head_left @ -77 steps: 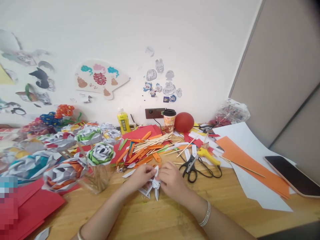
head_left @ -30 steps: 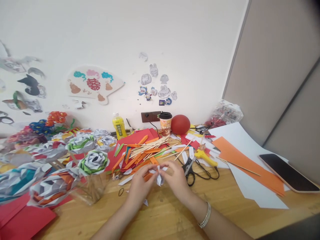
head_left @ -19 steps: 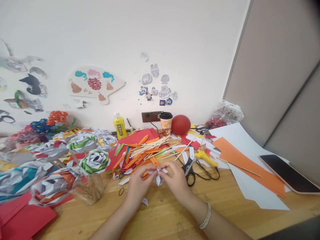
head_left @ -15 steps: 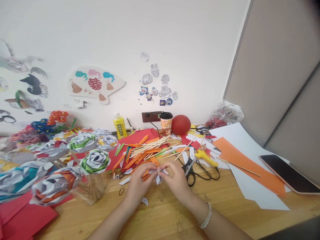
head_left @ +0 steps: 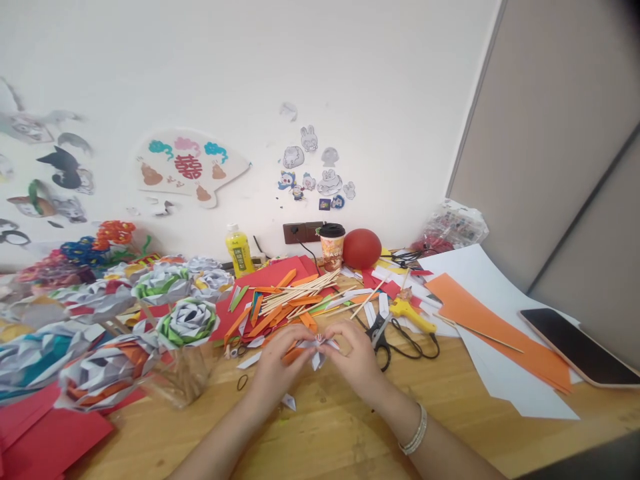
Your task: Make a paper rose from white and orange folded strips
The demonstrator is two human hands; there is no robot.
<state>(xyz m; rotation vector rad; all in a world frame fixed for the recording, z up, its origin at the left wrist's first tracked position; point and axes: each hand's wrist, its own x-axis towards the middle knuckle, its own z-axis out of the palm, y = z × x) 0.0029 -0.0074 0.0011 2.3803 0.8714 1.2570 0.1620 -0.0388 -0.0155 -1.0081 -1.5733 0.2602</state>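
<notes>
Together the left hand (head_left: 280, 365) and the right hand (head_left: 356, 357) pinch a small folded white paper piece (head_left: 317, 351) between their fingertips, just above the wooden table (head_left: 350, 433); its exact shape is hard to read, perhaps a pointed petal; black scissors (head_left: 383, 333) lie just right of the right hand; orange paper strips (head_left: 270, 313) and wooden sticks (head_left: 300, 288) spread behind the hands; a green-and-white paper rose (head_left: 189, 320) stands to the left.
</notes>
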